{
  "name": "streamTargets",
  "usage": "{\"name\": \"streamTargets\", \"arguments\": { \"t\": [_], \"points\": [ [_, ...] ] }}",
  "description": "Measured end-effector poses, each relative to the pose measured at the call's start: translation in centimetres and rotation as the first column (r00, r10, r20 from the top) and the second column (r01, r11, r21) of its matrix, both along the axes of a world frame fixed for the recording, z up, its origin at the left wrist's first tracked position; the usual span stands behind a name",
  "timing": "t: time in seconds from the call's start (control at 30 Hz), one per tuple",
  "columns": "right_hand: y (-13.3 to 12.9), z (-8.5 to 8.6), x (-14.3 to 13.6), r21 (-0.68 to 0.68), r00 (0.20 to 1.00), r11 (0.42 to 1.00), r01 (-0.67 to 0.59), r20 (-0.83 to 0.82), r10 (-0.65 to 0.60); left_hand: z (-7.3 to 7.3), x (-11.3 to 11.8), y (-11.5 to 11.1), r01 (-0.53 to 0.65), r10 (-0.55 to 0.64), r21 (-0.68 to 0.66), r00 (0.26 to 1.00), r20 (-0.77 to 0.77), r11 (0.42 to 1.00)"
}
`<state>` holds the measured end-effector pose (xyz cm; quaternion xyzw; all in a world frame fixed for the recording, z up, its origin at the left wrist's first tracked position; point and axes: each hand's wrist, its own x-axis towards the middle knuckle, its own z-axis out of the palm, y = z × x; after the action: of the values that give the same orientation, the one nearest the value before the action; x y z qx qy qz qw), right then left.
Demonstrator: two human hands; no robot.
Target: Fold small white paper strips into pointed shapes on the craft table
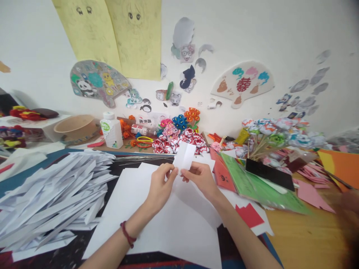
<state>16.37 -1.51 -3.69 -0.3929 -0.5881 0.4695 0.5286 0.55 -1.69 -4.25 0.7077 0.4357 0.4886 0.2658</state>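
A small folded piece of white paper (185, 156) is held up in the middle, with a crease running along it. My left hand (164, 185) pinches its lower left edge between thumb and fingers. From the other side, my right hand (200, 178) grips the lower right edge, the thumb in front and the fingers partly hidden behind. Both hands are above large white sheets (157, 239) spread over a dark mat. A dark red cord is around my left wrist.
Folded white paper strips (56, 198) are heaped at the left. Behind stand a white bottle (111, 130) and red-and-white paper flowers (165, 145). Green packets (252, 183), a black phone-like slab (269, 174) and red paper (250, 215) lie at the right.
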Motion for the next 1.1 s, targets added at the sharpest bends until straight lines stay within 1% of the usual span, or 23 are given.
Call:
{"name": "streamTargets", "arguments": {
  "t": [0.13, 0.23, 0.4, 0.5, 0.67, 0.8, 0.93, 1.03, 1.1],
  "points": [
    [0.0, -0.1, 0.0, -0.003, 1.0, 1.0, 0.016, 0.022, -0.016, 0.5, -0.2, 0.0, -0.027, 0.028, 0.009, 0.998, -0.052, 1.0],
    [0.0, -0.1, 0.0, -0.002, 0.999, 1.0, 0.016, 0.042, -0.016, 0.8, -0.3, -0.1, -0.046, 0.046, 0.012, 0.998, -0.031, 0.999],
    [0.0, -0.1, 0.1, -0.034, 0.998, 0.999, -0.033, 0.05, 0.035, 0.8, -0.5, -0.1, -0.033, 0.033, 0.017, 0.999, 0.003, 0.999],
    [0.1, -0.1, 0.3, -0.028, 0.997, 0.998, -0.061, 0.045, 0.062, 0.7, -0.5, -0.1, -0.029, 0.029, 0.009, 1.0, 0.006, 1.0],
    [0.2, -0.1, 0.5, 0.014, 0.997, 1.0, -0.013, 0.074, 0.012, 0.8, -0.6, 0.0, -0.009, 0.009, -0.018, 1.0, -0.022, 1.0],
    [0.1, 0.0, 0.5, 0.026, 0.997, 0.999, 0.021, 0.073, -0.023, 1.2, -0.6, 0.0, 0.036, -0.041, -0.086, 0.998, -0.055, 0.996],
    [0.0, 0.1, 0.5, 0.025, 0.997, 0.999, 0.035, 0.061, -0.037, 1.1, -0.4, 0.0, 0.093, -0.102, -0.151, 0.994, -0.049, 0.984],
    [0.0, 0.0, 0.5, 0.022, 0.997, 0.999, 0.048, 0.059, -0.05, 0.9, -0.2, 0.1, 0.167, -0.171, -0.145, 0.985, -0.016, 0.975],
    [0.0, -0.1, 0.4, 0.018, 0.996, 0.998, 0.06, 0.064, -0.061, 0.8, -0.1, 0.0, 0.178, -0.18, -0.124, 0.984, -0.006, 0.976]
  ]
}}
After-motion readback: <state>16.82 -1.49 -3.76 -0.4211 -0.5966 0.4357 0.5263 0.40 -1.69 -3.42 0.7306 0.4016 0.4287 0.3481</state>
